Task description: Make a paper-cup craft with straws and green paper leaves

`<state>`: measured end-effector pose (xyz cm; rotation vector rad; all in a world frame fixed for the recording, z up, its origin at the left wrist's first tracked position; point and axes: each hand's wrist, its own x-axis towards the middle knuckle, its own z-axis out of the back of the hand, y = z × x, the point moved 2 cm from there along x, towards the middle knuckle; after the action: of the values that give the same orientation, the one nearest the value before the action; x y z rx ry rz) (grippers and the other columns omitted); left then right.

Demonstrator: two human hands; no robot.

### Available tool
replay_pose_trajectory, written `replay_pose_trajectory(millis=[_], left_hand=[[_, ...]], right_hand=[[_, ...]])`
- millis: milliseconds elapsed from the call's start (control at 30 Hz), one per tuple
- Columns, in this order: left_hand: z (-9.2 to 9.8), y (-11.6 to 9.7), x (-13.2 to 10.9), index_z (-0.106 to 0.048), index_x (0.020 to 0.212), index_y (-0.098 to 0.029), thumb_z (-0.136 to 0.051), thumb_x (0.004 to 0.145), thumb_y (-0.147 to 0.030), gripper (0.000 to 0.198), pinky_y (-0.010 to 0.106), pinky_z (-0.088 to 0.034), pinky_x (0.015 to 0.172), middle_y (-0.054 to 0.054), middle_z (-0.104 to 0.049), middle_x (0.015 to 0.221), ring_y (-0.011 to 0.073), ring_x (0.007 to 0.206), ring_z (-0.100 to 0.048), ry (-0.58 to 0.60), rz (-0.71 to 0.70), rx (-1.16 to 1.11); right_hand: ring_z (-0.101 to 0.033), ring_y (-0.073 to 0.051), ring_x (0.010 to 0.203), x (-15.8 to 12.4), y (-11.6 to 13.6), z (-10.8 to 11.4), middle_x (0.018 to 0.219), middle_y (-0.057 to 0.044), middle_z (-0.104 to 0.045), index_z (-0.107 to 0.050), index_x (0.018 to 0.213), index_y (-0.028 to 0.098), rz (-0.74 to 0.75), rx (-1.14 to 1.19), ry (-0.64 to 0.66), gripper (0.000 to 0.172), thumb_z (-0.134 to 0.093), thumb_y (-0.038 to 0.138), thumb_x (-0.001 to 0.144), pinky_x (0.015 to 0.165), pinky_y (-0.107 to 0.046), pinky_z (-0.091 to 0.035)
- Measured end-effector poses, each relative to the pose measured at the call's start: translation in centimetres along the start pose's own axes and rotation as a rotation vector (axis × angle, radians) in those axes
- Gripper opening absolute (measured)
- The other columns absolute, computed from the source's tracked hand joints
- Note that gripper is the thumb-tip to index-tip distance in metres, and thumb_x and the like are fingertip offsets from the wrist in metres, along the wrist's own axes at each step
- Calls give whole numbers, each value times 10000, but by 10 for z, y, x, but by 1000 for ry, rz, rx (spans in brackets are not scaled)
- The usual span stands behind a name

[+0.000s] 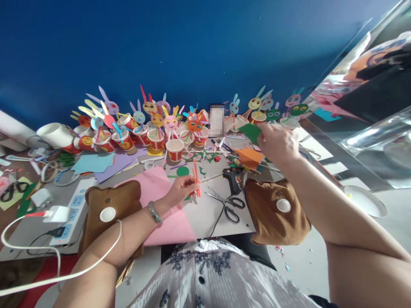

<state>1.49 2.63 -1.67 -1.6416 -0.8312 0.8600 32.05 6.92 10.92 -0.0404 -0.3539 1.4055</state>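
Observation:
My left hand (183, 188) pinches thin orange strips (195, 167) upright over the middle of the table. Beneath and just behind that hand are a green paper circle (183, 171) and a large sheet of pink paper (160, 184). Raised on the right, my right hand (279, 141) grips a piece of green paper (249, 132) by its edge. Below it lies orange paper (248, 157). Black-handled scissors (229, 203) rest partly open between my arms, next to a black glue gun (231, 179).
Paper cups (175, 149) with rabbit-faced paper figures (171, 122) line the blue wall (199, 51). At left sits a power strip (75, 205) with plugged-in chargers. Brown fabric cushions (272, 214) lie along the front edge. Paper scraps and pens litter the tabletop.

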Motion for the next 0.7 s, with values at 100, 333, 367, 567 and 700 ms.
replay_pose_trajectory(millis=[100,333,367,567,700], left_hand=[[-1,-5,-2,-622,748,-141,-790,746,-488,385,213,-388,508,8,-628,614,77,527,-516,7,21,17],[-1,-6,-3,-625,766,-142,-796,737,-444,348,219,-387,510,-1,-628,610,78,519,-504,-31,50,6],[-1,-4,-3,-624,765,-142,-792,742,-444,347,220,-388,512,-2,-626,612,78,521,-503,-32,48,12],[2,2,-1,-618,741,-136,-765,779,-485,380,219,-386,519,-12,-582,601,71,528,-490,-13,17,59],[1,3,-1,-616,733,-136,-786,753,-508,410,217,-377,510,-26,-546,574,67,513,-473,-13,9,32]], right_hand=[[-609,-315,1138,-6,-23,32,1207,-175,-701,-543,1389,291,-51,11,-228,485,-225,261,1024,877,-428,-467],[-568,-338,1194,-32,-27,49,1216,-175,-683,-604,1300,170,-60,-73,-284,432,-275,212,1023,942,-448,-437],[-566,-338,1199,-36,-21,43,1248,-171,-678,-612,1291,176,-30,-53,-246,429,-278,225,1026,947,-441,-439],[-676,-289,1061,-41,24,-12,1207,-45,-746,-651,1249,314,190,284,389,470,-559,634,917,806,-312,-500],[-675,-311,1089,3,7,-33,1169,-115,-750,-664,1248,219,52,209,366,427,-437,501,1021,853,-366,-502]])
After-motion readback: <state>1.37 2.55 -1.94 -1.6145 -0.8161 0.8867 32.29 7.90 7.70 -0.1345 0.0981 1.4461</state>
